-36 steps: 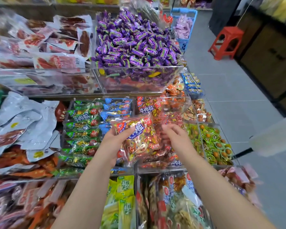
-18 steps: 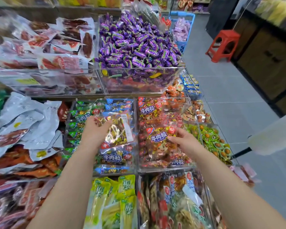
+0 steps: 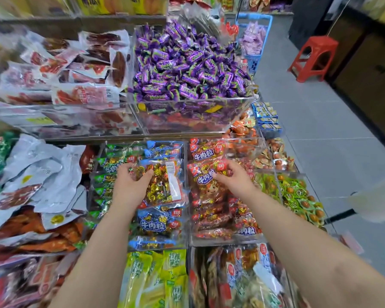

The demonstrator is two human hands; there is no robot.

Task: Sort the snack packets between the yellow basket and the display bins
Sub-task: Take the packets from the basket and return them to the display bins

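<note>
Gripping gold-candy packet (image 3: 165, 185) with left hand (image 3: 129, 187), palm down; right hand (image 3: 235, 180) pinching red packet (image 3: 206, 174), fingers curled

牛肉粒 on red packet (image 3: 206, 182), 牛肉粒 on blue packet (image 3: 157, 222), white label (image 3: 172, 181) on gold-candy packet (image 3: 159, 190) unreadable

The left hand (image 3: 129, 188) partly hides the gold-sweet packet (image 3: 165, 185).
</note>
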